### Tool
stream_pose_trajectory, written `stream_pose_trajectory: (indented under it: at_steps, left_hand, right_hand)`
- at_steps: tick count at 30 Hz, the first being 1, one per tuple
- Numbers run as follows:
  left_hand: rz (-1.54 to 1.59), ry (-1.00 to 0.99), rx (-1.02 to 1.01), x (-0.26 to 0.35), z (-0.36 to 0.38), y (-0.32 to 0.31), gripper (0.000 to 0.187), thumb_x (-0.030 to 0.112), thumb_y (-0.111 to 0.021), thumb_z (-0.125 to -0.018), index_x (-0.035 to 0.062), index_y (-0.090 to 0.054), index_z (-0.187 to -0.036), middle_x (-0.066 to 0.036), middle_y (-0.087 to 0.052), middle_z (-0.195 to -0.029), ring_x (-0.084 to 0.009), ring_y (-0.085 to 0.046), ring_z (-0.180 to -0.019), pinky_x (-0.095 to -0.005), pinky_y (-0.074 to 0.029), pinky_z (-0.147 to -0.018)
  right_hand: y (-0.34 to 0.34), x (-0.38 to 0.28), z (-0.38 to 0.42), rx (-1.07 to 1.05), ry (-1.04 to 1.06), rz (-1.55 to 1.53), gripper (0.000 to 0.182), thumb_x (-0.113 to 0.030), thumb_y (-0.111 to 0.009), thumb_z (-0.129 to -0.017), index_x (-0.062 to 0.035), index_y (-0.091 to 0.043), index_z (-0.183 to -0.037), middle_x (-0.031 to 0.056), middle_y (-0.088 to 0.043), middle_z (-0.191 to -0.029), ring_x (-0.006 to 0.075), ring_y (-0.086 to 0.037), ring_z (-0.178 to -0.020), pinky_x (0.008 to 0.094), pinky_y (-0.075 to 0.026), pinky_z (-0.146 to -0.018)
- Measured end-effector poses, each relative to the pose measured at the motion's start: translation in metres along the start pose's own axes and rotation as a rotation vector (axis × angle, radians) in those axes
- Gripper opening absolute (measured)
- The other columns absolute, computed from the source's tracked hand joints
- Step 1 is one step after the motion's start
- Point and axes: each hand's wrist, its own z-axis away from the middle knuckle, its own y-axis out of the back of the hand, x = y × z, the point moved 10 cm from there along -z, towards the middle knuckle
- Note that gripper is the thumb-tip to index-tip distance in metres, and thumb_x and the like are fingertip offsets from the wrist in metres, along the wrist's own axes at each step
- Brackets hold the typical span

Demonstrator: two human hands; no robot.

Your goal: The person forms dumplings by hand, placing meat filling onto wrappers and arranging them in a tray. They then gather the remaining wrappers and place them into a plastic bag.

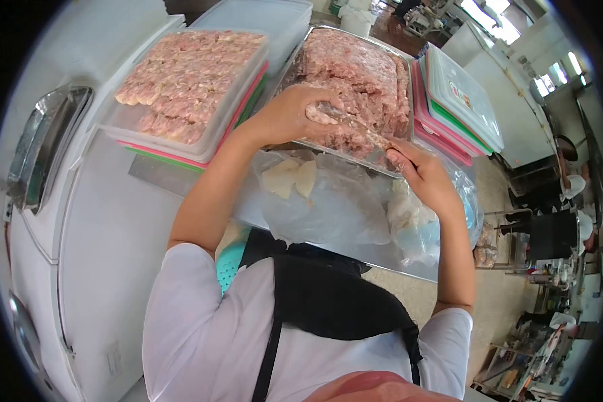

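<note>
My left hand (289,115) is curled around a small portion of ground meat (320,115) above the near left corner of a metal tray (396,165). Any wrapper under that portion is hidden by my fingers. My right hand (427,175) grips the end of a narrow spatula (372,136) smeared with meat, its tip reaching the portion in my left hand. A large mass of ground meat (355,63) fills the tray, dug out towards the near side. Pale yellow dumpling wrappers (288,178) lie on a clear plastic bag (335,211) just below my hands.
To the left, a clear plastic container (248,87) holds rows of meat-filled dumplings, stacked on pink and green lids. More lidded containers (462,100) stand right of the tray. A bunched plastic bag (412,228) lies near my right forearm. A white freezer (114,268) is at left.
</note>
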Motion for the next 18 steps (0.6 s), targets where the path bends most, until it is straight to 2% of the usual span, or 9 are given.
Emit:
stream_pose_trajectory:
  at_steps: [1,4,6,8,10,11,13,16,18]
  left_hand:
    - [-0.087,0.021,0.032,0.0,0.004,0.008,0.046,0.03,-0.079,-0.072,0.0042,-0.062,-0.106,-0.011,-0.064,-0.108,-0.0242,-0.06,-0.098,-0.0343,-0.042,-0.094]
    - [-0.265,0.078,0.181,0.005,0.031,0.049,0.046,0.028,-0.078,-0.071,0.005,-0.062,-0.108,-0.011,-0.065,-0.104,-0.0243,-0.061,-0.094,-0.0348,-0.045,-0.088]
    - [-0.269,0.059,0.322,0.029,0.062,0.094,0.051,0.033,-0.078,-0.071,0.0067,-0.061,-0.112,-0.014,-0.066,-0.104,-0.0298,-0.062,-0.096,-0.0383,-0.047,-0.083]
    - [-0.313,0.17,0.479,0.016,0.095,0.145,0.054,0.031,-0.077,-0.072,0.0072,-0.06,-0.118,-0.013,-0.066,-0.103,-0.0268,-0.062,-0.092,-0.0367,-0.047,-0.082]
    - [-0.248,0.317,0.495,-0.017,0.128,0.188,0.053,0.013,-0.069,-0.075,0.0065,-0.055,-0.126,-0.004,-0.062,-0.099,-0.0154,-0.058,-0.092,-0.0303,-0.047,-0.086]
    - [-0.368,0.336,0.517,-0.026,0.143,0.208,0.053,0.012,-0.069,-0.075,0.0058,-0.055,-0.126,-0.005,-0.062,-0.099,-0.0159,-0.059,-0.09,-0.0305,-0.047,-0.084]
    - [-0.608,0.371,0.551,-0.04,0.17,0.233,0.053,0.011,-0.067,-0.075,0.0044,-0.055,-0.125,-0.007,-0.062,-0.098,-0.0169,-0.059,-0.088,-0.0309,-0.048,-0.081]
    - [-0.782,0.556,0.538,-0.055,0.191,0.25,0.053,0.012,-0.067,-0.075,0.0061,-0.054,-0.127,-0.01,-0.062,-0.094,-0.02,-0.06,-0.085,-0.0313,-0.047,-0.079]
    - [-0.804,0.627,0.508,-0.066,0.194,0.251,0.063,0.016,-0.069,-0.075,0.0109,-0.047,-0.134,-0.013,-0.063,-0.095,-0.024,-0.06,-0.088,-0.0341,-0.047,-0.081]
  right_hand:
    - [-0.011,0.009,-0.004,0.012,0.038,-0.05,0.029,-0.021,-0.06,-0.091,-0.0027,-0.064,-0.114,0.0193,-0.066,-0.103,0.032,-0.065,-0.092,0.0349,-0.049,-0.081]
    - [-0.031,0.056,-0.015,-0.014,-0.055,-0.082,0.033,-0.023,-0.059,-0.094,0.0005,-0.062,-0.117,0.014,-0.067,-0.113,0.0204,-0.062,-0.104,0.0293,-0.044,-0.092]
    - [-0.047,0.084,-0.022,0.005,-0.084,-0.187,0.033,-0.023,-0.06,-0.094,0.0004,-0.063,-0.117,0.0123,-0.067,-0.112,0.0183,-0.062,-0.103,0.0289,-0.044,-0.091]
    - [-0.063,0.102,-0.03,0.014,-0.13,-0.272,0.033,-0.023,-0.06,-0.093,0.0004,-0.063,-0.116,0.0107,-0.068,-0.111,0.0165,-0.061,-0.102,0.0285,-0.044,-0.091]
    - [-0.077,0.117,-0.037,0.02,-0.191,-0.338,0.032,-0.023,-0.06,-0.094,0.0003,-0.064,-0.115,0.0091,-0.068,-0.11,0.0149,-0.061,-0.102,0.0279,-0.044,-0.091]
    - [-0.086,0.131,-0.038,0.033,-0.264,-0.39,0.031,-0.022,-0.059,-0.094,0.0001,-0.065,-0.114,0.0087,-0.068,-0.108,0.0146,-0.06,-0.102,0.0271,-0.044,-0.092]
    - [-0.086,0.131,-0.042,0.063,-0.202,-0.403,0.031,-0.022,-0.06,-0.093,0.001,-0.065,-0.113,0.0093,-0.069,-0.107,0.015,-0.061,-0.102,0.0271,-0.044,-0.091]
    - [-0.086,0.129,-0.038,0.08,-0.18,-0.372,0.031,-0.022,-0.06,-0.093,0.0013,-0.065,-0.112,0.0109,-0.069,-0.106,0.0161,-0.062,-0.1,0.0278,-0.045,-0.09]
    - [-0.085,0.129,-0.036,0.089,-0.182,-0.339,0.031,-0.022,-0.06,-0.092,0.0012,-0.065,-0.112,0.012,-0.069,-0.106,0.017,-0.063,-0.1,0.0283,-0.045,-0.089]
